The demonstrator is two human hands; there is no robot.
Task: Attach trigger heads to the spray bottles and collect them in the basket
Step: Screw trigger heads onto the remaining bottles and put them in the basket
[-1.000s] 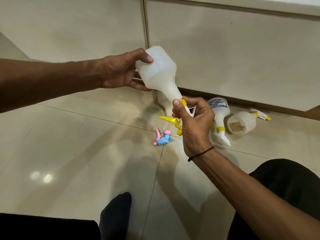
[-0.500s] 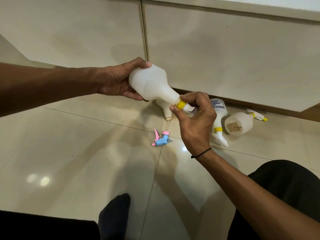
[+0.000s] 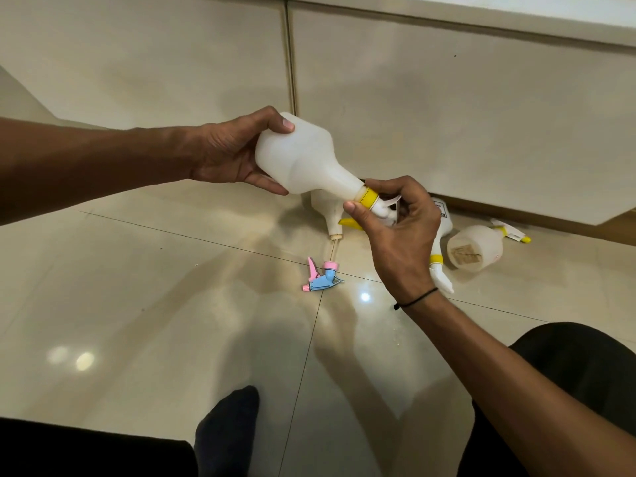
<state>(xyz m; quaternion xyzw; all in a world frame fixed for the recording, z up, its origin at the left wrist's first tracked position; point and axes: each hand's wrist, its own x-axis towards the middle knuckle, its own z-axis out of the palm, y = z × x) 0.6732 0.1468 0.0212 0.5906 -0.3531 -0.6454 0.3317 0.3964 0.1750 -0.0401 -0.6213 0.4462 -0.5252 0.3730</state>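
A white spray bottle (image 3: 303, 160) is held tilted in the air, neck pointing down to the right. My left hand (image 3: 230, 153) grips its base. My right hand (image 3: 395, 228) is closed around the white and yellow trigger head (image 3: 370, 198) at the bottle's neck, with thumb and fingers on the yellow collar. Behind it on the floor lies an open bottle (image 3: 327, 211) whose tube leads to a loose pink and blue trigger head (image 3: 321, 277). Two more bottles with yellow-collared heads, one (image 3: 440, 266) partly hidden by my right hand and one (image 3: 476, 247) on its side, lie to the right.
Glossy cream cabinet doors (image 3: 447, 108) stand right behind the bottles. The floor is shiny beige tile (image 3: 137, 304). My black-socked foot (image 3: 227, 428) and dark trouser legs (image 3: 585, 373) fill the bottom of the view. No basket is in view.
The bottle has tipped from steep to a flatter tilt and sits slightly higher. My right hand has shifted its grip around the yellow collar; the yellow trigger lever is now mostly hidden behind it.
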